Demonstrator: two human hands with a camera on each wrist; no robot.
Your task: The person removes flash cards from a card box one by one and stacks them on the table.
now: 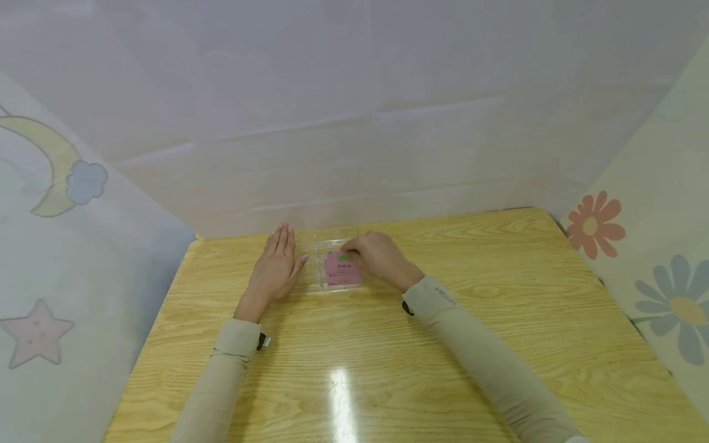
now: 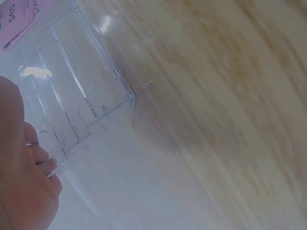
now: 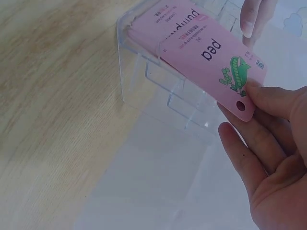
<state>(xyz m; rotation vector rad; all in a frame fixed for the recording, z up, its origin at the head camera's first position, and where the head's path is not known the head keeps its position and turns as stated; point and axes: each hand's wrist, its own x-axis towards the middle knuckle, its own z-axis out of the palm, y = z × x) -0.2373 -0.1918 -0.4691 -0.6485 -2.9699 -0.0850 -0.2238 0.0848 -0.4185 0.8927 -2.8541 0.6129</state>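
Note:
A clear plastic organizer (image 2: pixel 72 72) with stepped compartments stands on the table near the back wall. My right hand (image 1: pixel 382 255) pinches a pink flashcard (image 3: pixel 196 62) by its holed end, thumb on top and fingers beneath. The card reads "pea" beside a drawing of green pods. It tilts over a compartment, overlapping another pink card (image 3: pixel 156 24) printed with "pumpkin" in the right wrist view. At the organizer's left side rests my left hand (image 1: pixel 274 264), fingers stretched out and thumb toward the plastic; the left wrist view shows its fingers at the edge.
The wood-grain table (image 1: pixel 343 344) carries a bright light reflection in front of the organizer. A pale wall (image 1: pixel 354 172) rises right behind it. Patterned panels with a moon (image 1: pixel 52 160) and flowers (image 1: pixel 687 307) flank the table left and right.

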